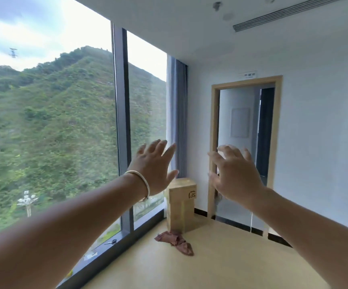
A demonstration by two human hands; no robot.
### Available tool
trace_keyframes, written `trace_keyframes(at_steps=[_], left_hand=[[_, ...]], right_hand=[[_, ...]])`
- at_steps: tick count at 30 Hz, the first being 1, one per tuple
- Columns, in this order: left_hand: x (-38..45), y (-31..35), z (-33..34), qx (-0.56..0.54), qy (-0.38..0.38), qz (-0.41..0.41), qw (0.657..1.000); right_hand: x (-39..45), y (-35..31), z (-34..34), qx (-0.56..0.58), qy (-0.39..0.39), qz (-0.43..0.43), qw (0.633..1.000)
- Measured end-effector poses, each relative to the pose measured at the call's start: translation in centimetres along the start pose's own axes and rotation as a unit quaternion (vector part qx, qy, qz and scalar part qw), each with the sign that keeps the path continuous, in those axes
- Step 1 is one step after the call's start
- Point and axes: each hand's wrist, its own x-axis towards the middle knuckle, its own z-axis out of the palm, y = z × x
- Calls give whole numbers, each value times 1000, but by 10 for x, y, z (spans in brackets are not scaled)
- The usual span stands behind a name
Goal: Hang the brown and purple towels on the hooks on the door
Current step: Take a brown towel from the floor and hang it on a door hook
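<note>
No hooks can be made out, and only a doorway [245, 147] with a wood frame shows, not the door itself. A crumpled brownish-pink towel [176, 241] lies on the smooth pale floor [221, 261], just in front of a tall cardboard box [181, 204] by the window [50, 126]. Its long side runs from the box toward the camera and right. The left hand [155, 166] and right hand [234, 174] are raised with fingers spread apart, holding nothing. A shiny bangle [140, 180] circles the left wrist.
</note>
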Motion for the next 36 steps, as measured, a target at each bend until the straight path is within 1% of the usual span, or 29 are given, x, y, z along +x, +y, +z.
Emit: trace_keyframes(at_steps=[4, 8, 12, 16, 22, 25, 30, 36], left_hand=[[44, 73, 24, -46, 13, 54, 997], [80, 140, 40, -81, 26, 94, 992], [110, 191, 56, -112, 36, 127, 985], [139, 227, 79, -127, 29, 157, 979], [190, 252, 132, -146, 23, 187, 971], [222, 258, 162, -160, 35, 194, 967], [285, 255, 210, -194, 52, 202, 959], [364, 244, 267, -205, 64, 196, 957]], right_hand=[[-25, 78, 5, -45, -28, 49, 997], [-51, 142, 6, -79, -51, 86, 992], [-70, 192, 10, -116, -73, 117, 984], [-75, 230, 21, -134, -85, 153, 975], [-62, 270, 60, -154, -105, 182, 965], [-44, 285, 86, -167, -110, 190, 961], [-1, 310, 133, -189, -123, 200, 953], [60, 343, 193, -202, -124, 209, 949]])
